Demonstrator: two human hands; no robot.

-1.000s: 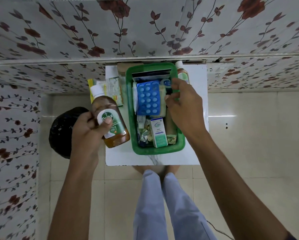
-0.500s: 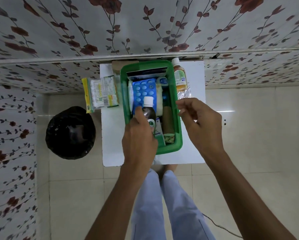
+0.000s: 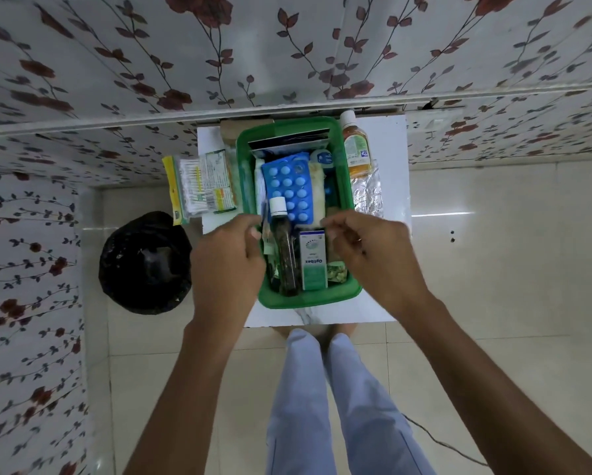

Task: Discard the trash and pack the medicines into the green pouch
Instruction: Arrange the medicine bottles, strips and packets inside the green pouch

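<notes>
— Packing well under way, judging by the green plastic basket-shaped pouch (image 3: 301, 299) on the white square table (image 3: 390, 145); holds a blue blister sheet of round tablets (image 3: 289, 186), a dark brown glass bottle with a white cap (image 3: 286, 255) lying lengthwise, a white-and-green cardboard carton (image 3: 313, 260), plus flat packets at the far end.

— And outside it?

— Left to pack, probably: an amber plastic bottle with a white cap (image 3: 355, 147) standing just beside the pouch's right wall; a clear bag of cotton buds with a yellow edge (image 3: 198, 188) beside its left wall, overhanging the table edge; a crinkled silvery foil wrapper (image 3: 368, 193) near the amber bottle, likely trash, not yet in the black-lined round bin (image 3: 145, 264) on the floor at the left.

— Hands?

— Left hand (image 3: 227, 260) over the pouch's left rim, fingers loosely curled, holding nothing, beside the dark bottle; right hand (image 3: 370, 248) over the right rim, thumb and forefinger drawn close, though hard to say whether pinching anything, given the blur.

— Counts?

— Two bottles; one blister sheet; one carton; one bag of buds; one foil wrapper; one bin; one pouch; smaller items deep in the pouch too crowded to count.
</notes>
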